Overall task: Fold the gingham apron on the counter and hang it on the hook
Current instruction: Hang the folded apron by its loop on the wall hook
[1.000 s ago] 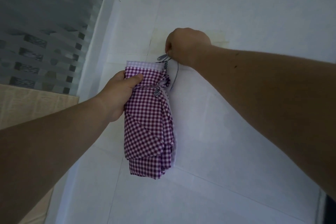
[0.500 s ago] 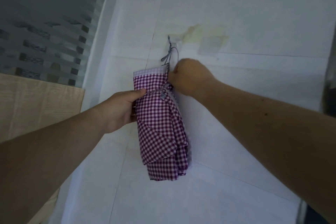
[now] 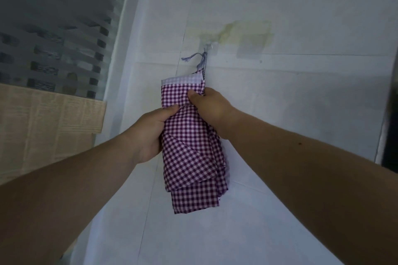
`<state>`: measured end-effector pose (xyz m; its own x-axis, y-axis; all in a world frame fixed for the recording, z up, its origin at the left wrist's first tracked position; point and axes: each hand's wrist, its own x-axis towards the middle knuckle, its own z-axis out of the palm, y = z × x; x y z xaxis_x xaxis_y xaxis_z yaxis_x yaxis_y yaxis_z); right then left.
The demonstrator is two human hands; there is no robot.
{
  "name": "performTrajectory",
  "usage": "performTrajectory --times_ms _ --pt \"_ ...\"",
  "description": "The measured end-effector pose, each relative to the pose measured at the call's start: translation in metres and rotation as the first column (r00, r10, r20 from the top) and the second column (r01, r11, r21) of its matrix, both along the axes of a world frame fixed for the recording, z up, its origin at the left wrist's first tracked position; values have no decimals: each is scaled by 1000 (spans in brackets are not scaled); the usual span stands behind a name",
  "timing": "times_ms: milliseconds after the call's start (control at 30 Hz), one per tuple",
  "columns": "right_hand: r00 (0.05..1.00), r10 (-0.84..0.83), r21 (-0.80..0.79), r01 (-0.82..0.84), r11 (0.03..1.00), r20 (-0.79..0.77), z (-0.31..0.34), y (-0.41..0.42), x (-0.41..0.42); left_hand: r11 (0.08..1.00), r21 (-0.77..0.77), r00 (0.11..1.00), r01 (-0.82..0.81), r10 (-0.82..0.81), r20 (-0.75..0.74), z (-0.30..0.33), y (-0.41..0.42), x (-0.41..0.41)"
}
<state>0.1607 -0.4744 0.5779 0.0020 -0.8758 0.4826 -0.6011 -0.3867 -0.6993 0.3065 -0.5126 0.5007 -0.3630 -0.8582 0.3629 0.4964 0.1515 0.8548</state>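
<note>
A: What surface is this, and what room?

B: A white tiled wall (image 3: pixel 301 114) fills the view, grout lines crossing it. On the left stands a pale wood-grain panel (image 3: pixel 49 127), and above it a frosted glass window with a dark lattice pattern (image 3: pixel 60 38) in a white frame. A dark strip runs down the far right edge; I cannot tell what it is.

A: And nearest to us?

B: Two bare forearms reach in from the lower corners. The left hand (image 3: pixel 150 131) grips the left side of the folded purple-and-white gingham apron (image 3: pixel 191 153), thumb across the front. The right hand (image 3: pixel 210 105) pinches the cloth near its upper right, thumb pressed on the front.

A: Where does the apron sit?

B: Flat against the wall at centre, hanging by a pale blue frayed string (image 3: pixel 201 61) from a small clear adhesive hook (image 3: pixel 209 46). Farther up, a yellowish glue stain (image 3: pixel 243 30) spreads to the hook's right.

A: Anything in the way?

B: Both hands cover the apron's middle.

A: What differs from half a second ago?

B: The right hand has closed onto the cloth's front; the left thumb sits lower
</note>
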Motion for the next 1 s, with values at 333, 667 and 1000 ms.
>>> performTrajectory --times_ms 333,667,1000 --pt "887 -400 -358 305 882 -232 69 -1 19 998 51 999 -40 40 6 7 -4 -6" --pt "632 -550 -467 315 826 -546 79 -2 19 996 35 997 -78 77 25 13 1 8" --pt "579 -544 -453 310 836 -607 79 7 15 996 39 996 -84 83 29 10 5 6"
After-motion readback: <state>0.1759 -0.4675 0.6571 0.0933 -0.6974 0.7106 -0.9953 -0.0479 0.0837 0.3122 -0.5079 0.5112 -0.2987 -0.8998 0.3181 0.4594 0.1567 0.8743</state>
